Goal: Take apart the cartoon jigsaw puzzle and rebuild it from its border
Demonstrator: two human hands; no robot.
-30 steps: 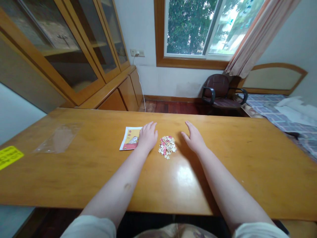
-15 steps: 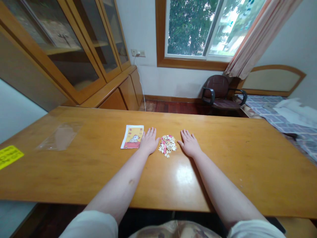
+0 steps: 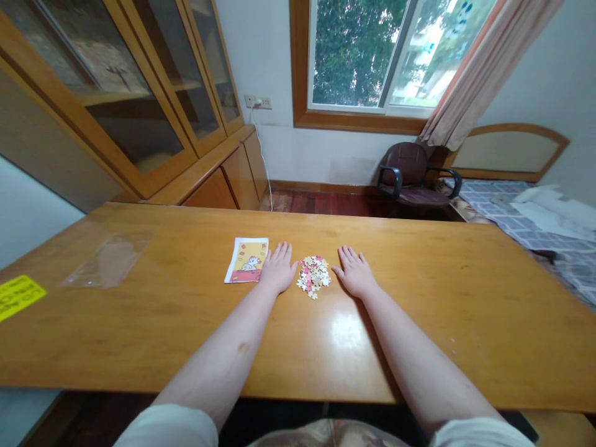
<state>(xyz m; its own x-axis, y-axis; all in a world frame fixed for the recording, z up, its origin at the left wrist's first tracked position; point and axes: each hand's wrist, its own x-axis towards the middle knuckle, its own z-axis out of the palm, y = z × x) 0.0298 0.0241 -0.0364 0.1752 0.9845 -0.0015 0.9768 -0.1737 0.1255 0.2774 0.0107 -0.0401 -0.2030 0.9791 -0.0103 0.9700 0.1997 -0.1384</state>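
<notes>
A varnished wooden table (image 3: 116, 335) spans the lower view. Seen from its middle, with twelve o'clock toward the far edge, a glass-doored wooden cabinet (image 3: 166, 93) stands at about eleven. A bed (image 3: 493, 192) with a checked cover lies at two. The wood-framed sliding window (image 3: 358, 56) is just past twelve, and a pink curtain (image 3: 484, 74) hangs between one and two. Lower in that same direction sits a maroon armchair (image 3: 404, 162) with black armrests.

On the tabletop, a clear plastic bag (image 3: 112, 261) lies flat, just past nine. The left hand (image 3: 278, 270) rests palm down at nine o'clock from the jigsaw pile (image 3: 313, 274), its fingers stretched out and slightly apart, its thumb pointing to three, just beside the pieces. The right hand (image 3: 354, 271) lies palm down at the pile's three o'clock, fingers likewise extended and slightly parted, thumb angled toward ten.

The cartoon picture sheet (image 3: 246, 261), yellow above pink with a white figure, lies at nine, the left hand overlapping its near right corner. A yellow label (image 3: 21, 297) sits farther out at nine. The jigsaw pile, white, tan and pink interlocking pieces heaped together, occupies the space between the hands, narrowing toward six.
</notes>
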